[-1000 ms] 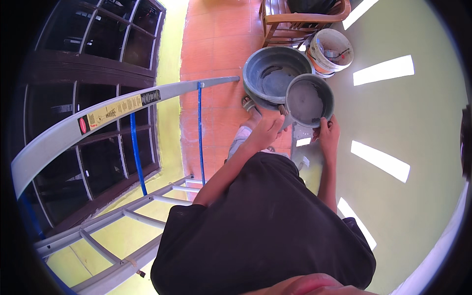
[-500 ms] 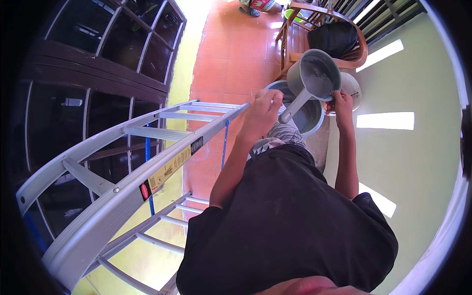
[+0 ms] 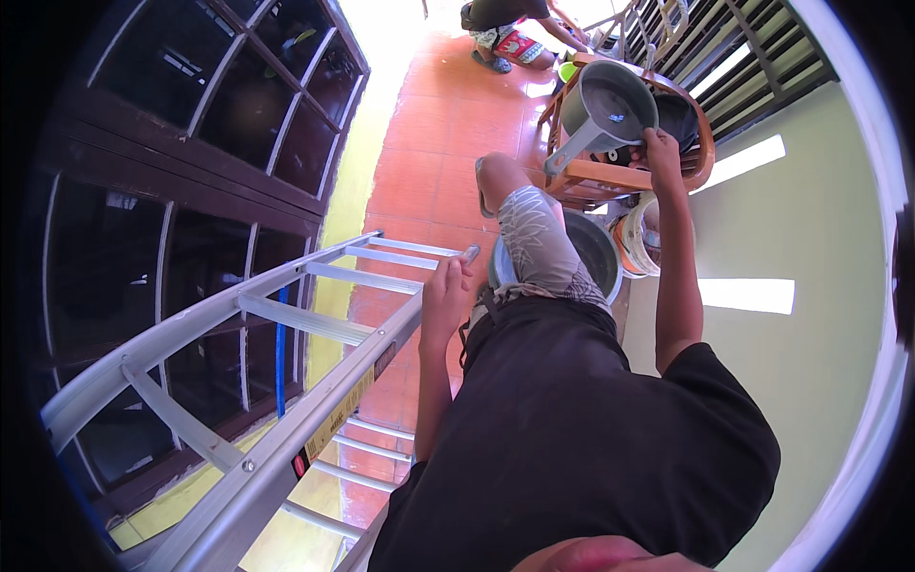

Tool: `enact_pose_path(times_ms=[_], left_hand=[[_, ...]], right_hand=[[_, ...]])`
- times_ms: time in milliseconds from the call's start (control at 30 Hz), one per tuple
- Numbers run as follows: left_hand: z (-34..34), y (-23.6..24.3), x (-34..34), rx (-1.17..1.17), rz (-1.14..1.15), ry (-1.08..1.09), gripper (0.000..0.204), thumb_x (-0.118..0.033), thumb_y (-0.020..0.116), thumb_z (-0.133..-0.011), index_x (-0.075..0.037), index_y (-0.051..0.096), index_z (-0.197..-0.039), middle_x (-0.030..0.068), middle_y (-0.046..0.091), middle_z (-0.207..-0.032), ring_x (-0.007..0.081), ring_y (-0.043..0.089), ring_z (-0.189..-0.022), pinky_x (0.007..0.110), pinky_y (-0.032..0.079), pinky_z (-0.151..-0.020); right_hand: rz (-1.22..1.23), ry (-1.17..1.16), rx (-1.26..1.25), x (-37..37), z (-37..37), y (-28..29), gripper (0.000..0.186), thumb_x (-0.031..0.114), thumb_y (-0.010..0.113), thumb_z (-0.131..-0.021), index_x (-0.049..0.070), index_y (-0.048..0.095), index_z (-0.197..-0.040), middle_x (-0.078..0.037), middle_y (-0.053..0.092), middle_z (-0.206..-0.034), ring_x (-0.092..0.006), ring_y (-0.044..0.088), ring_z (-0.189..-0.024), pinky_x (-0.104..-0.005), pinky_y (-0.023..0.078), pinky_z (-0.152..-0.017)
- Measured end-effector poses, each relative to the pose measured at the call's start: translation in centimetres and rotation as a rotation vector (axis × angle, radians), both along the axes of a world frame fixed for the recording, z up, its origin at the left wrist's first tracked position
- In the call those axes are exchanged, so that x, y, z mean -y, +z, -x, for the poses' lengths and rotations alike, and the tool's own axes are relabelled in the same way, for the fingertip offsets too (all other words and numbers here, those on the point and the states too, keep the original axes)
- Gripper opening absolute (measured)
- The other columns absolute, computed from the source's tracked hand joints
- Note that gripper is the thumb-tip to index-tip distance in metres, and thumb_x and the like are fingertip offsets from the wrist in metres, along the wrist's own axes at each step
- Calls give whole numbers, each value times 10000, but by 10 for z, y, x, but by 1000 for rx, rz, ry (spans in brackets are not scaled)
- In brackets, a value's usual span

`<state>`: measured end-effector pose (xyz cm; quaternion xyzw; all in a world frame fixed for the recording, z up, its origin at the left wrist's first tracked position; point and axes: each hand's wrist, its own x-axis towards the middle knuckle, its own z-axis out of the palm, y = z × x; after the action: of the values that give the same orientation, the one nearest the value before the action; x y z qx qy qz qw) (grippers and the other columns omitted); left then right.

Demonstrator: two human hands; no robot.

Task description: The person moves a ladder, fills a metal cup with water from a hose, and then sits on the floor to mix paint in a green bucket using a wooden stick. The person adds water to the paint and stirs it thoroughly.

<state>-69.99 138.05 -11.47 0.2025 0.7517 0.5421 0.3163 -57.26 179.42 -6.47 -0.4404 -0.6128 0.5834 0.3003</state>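
Observation:
My right hand (image 3: 660,157) pinches the rim of a grey water dipper (image 3: 608,107), holding it out ahead over a wooden chair. The dipper's handle (image 3: 572,148) points down to the left, free of any hand. Something shiny shows inside the dipper. My left hand (image 3: 446,297) is closed round the side rail of an aluminium ladder (image 3: 353,334), close to the rail's far end. Below my legs stands a large grey basin (image 3: 596,250), partly hidden by my raised, bent knee.
The wooden chair (image 3: 688,181) holds a dark bag-like thing. A white bucket (image 3: 640,238) stands beside the basin. Farther off, another person (image 3: 510,38) crouches or bends near a green container (image 3: 568,71). Dark-framed windows (image 3: 105,257) run along the left, a pale wall (image 3: 762,210) along the right.
My left hand has moved from beside the dipper handle down onto the ladder rail. My right hand has carried the dipper farther ahead, and one knee now shows raised. More of the other person is visible.

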Motion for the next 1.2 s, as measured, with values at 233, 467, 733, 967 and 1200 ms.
enact_pose_path(times_ms=[233,467,733,967,1200], left_hand=[[31,-30,-24,68,59,174,331,-261,396,-1029,-8,601,-1091,54,628,-912,129,574,-746,293,469,-723],[162,-93,-114,173,121,461,304,-244,406,-1030,-27,597,-1123,65,633,-949,121,597,-750,272,490,-701],[321,-161,-301,360,401,225,329,-286,424,-1023,-30,600,-1132,78,645,-983,139,618,-748,279,494,-700],[347,-194,-364,354,603,11,305,-249,435,-1015,-11,608,-1096,77,642,-954,150,622,-756,275,493,-709],[344,-219,-326,552,563,254,262,-213,466,-991,-24,620,-1086,82,645,-939,181,636,-765,287,505,-691]], right_hand=[[33,-87,-68,-84,71,-66,224,146,481,-929,-43,600,-921,-100,626,-692,-124,601,-522,-271,548,-453],[110,-172,-67,-200,156,-142,192,123,464,-947,-30,580,-962,-84,602,-671,-115,576,-488,-263,526,-430],[212,-230,-36,-361,248,-198,215,83,441,-985,-28,528,-1148,-66,580,-690,-102,571,-493,-245,531,-429],[271,-289,-65,-454,295,-228,191,118,451,-997,-15,534,-1107,-63,585,-694,-104,578,-509,-257,550,-426],[207,-286,-101,-516,321,-202,162,109,451,-991,-11,541,-1051,-63,588,-700,-109,577,-508,-258,549,-425]])
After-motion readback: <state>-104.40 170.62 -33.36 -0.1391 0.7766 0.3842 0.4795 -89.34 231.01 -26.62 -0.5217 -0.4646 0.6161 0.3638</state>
